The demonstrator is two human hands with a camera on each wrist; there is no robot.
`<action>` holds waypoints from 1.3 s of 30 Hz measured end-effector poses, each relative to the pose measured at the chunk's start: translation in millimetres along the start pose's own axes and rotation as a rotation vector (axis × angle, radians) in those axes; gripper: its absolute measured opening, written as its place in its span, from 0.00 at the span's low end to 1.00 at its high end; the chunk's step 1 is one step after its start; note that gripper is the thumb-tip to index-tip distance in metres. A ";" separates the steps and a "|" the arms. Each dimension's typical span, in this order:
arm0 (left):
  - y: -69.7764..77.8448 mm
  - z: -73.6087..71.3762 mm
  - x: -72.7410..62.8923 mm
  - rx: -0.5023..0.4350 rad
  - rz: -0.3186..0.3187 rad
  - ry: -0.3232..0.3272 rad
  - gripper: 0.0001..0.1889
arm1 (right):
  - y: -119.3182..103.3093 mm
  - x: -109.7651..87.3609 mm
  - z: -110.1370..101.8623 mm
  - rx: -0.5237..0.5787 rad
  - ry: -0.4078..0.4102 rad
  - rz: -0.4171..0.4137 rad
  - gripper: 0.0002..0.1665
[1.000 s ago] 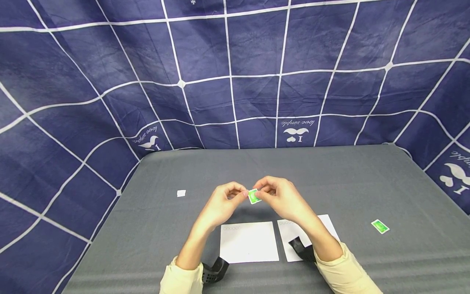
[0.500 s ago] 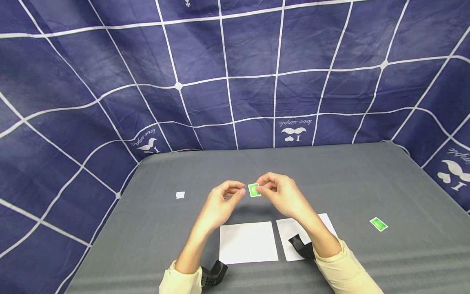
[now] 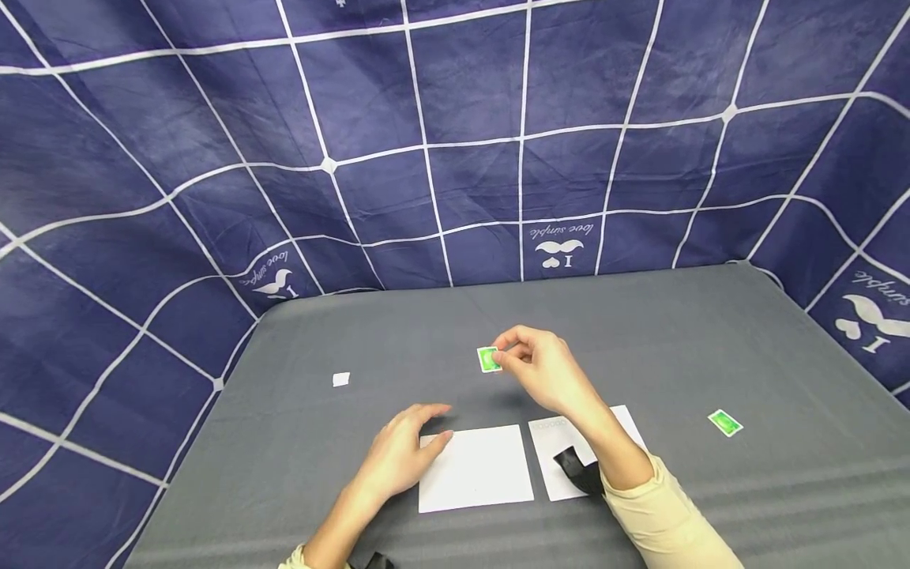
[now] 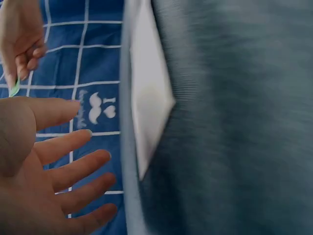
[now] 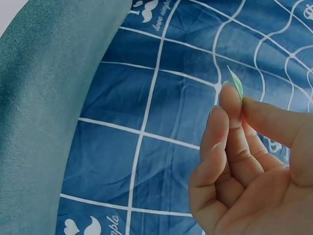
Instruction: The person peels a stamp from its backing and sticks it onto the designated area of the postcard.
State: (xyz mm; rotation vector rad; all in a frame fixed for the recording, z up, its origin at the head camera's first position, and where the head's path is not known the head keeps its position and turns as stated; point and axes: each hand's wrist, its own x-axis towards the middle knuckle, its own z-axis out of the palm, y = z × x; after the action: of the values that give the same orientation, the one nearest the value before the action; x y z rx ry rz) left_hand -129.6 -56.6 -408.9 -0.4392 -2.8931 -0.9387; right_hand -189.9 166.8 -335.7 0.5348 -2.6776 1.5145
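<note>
My right hand (image 3: pixel 546 370) pinches a small green stamp-like sticker (image 3: pixel 486 360) with a white border between thumb and fingertips, above the middle of the table. In the right wrist view the sticker (image 5: pixel 236 82) appears nearly edge-on, thin and slightly bent. My left hand (image 3: pixel 400 452) holds nothing; its fingers are spread at the left edge of a white envelope-like sheet (image 3: pixel 478 472). Whether it touches that sheet is unclear. A second white sheet (image 3: pixel 549 446), with a row of small faint marks, lies partly hidden under my right forearm.
Another green sticker (image 3: pixel 725 423) lies at the right on the grey tablecloth (image 3: pixel 398 332). A small white scrap (image 3: pixel 341 379) lies at the left. A blue gridded curtain (image 3: pixel 476 182) hangs behind the table and along its sides.
My left hand has drawn away from the sticker, down and left to the left sheet, and its fingers have spread. My right hand still pinches the sticker, nearly in place.
</note>
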 end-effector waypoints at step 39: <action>-4.1 3.1 -32.3 0.203 0.062 -0.500 0.39 | 6.2 0.6 5.9 -0.019 -0.005 0.023 0.04</action>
State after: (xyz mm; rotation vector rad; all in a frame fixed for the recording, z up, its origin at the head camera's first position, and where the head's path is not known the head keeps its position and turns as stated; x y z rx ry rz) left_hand -99.8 -66.0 -418.5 -0.8456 -3.3412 -0.5803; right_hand -191.5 164.6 -343.9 0.5088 -2.7086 1.4933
